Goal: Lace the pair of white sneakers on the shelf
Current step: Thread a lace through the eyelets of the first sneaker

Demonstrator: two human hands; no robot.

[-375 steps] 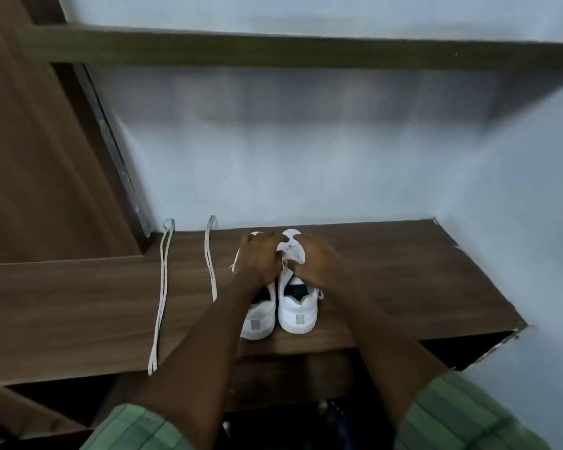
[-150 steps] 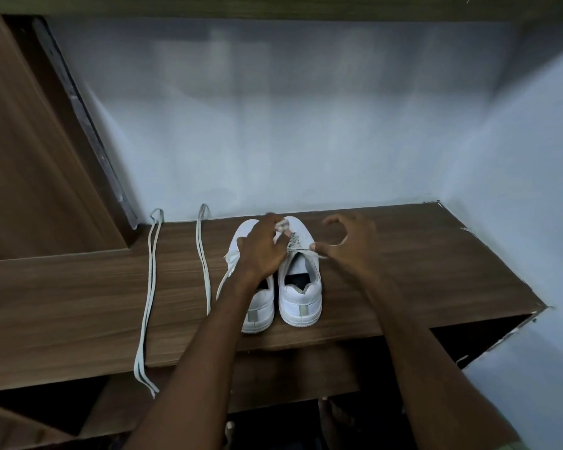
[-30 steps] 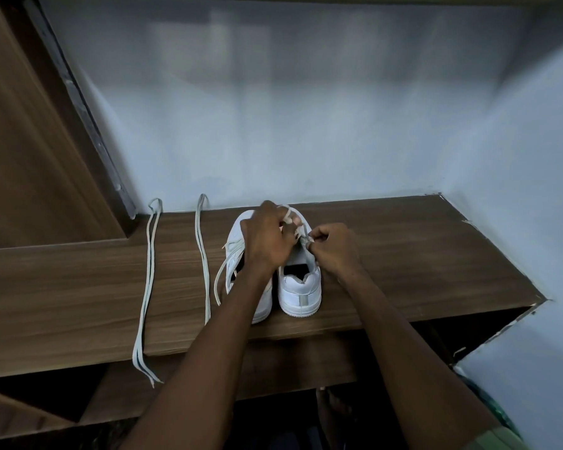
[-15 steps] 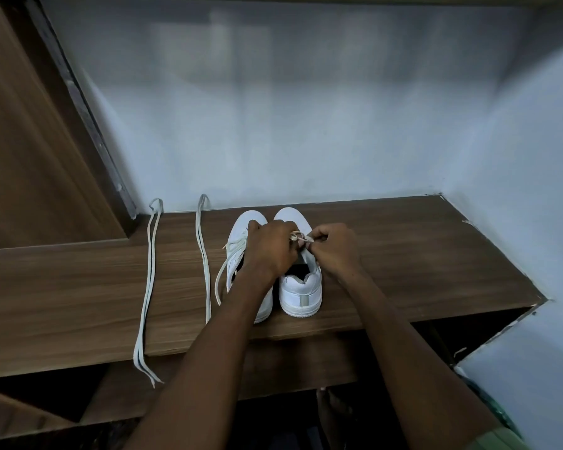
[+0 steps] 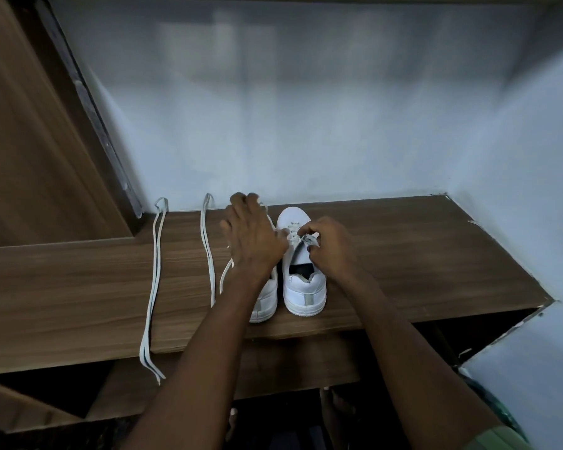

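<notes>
The two white sneakers (image 5: 301,280) stand side by side on the wooden shelf (image 5: 420,254), heels toward the camera, toes toward the wall. The right hand (image 5: 330,246) pinches a lace (image 5: 293,237) at the right sneaker's eyelets; the left hand (image 5: 252,237) pulls the lace's other end with curled fingers over the left sneaker. A spare lace (image 5: 152,280) lies lengthwise on the shelf, well to the left

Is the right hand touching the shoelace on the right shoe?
Touching. The head view shows the right hand with its fingers pinching the shoelace over the right shoe.
</notes>
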